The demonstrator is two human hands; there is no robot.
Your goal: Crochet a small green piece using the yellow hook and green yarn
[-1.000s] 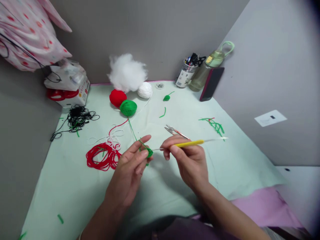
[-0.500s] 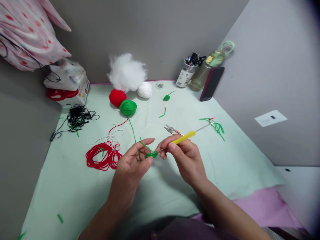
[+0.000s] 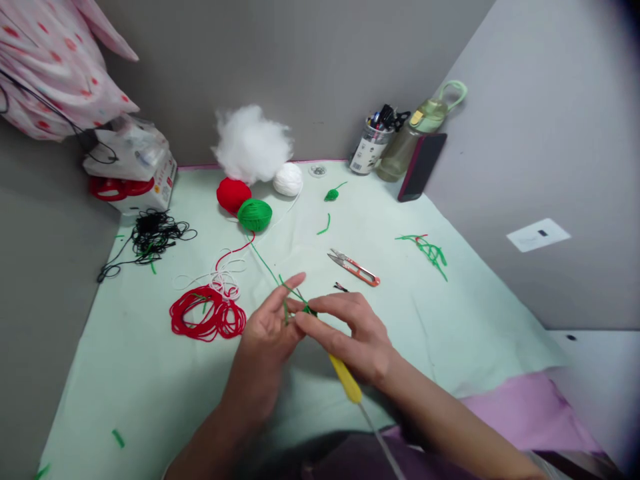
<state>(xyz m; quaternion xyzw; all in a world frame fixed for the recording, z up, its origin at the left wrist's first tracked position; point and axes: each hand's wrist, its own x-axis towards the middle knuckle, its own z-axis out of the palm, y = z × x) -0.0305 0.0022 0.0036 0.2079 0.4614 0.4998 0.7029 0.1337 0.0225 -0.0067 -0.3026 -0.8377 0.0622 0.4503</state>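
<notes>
My left hand [image 3: 270,333] pinches a small green crocheted piece [image 3: 309,310], with green yarn [image 3: 265,259] looped over its raised index finger and running back to the green yarn ball [image 3: 255,215]. In my right hand [image 3: 353,333] is a crochet hook with a yellow handle [image 3: 345,379]; the handle points down toward my body, and a metal shaft sticks out of its lower end. My right fingertips meet the green piece, and they hide the hook's working tip. Orange-handled thread snips [image 3: 354,267] lie just beyond my right hand.
Red [image 3: 233,195] and white [image 3: 288,179] yarn balls sit by fluffy stuffing [image 3: 253,143]. Red yarn coils [image 3: 207,313] and a black tangle [image 3: 155,235] lie left. Green scraps [image 3: 429,251] lie right. A pen cup [image 3: 371,147], bottle [image 3: 406,150] and phone [image 3: 423,167] stand at the back.
The yellow handle has swung from pointing up and right to pointing down toward my body. My right hand has closed in on the green piece, uncovering the snips.
</notes>
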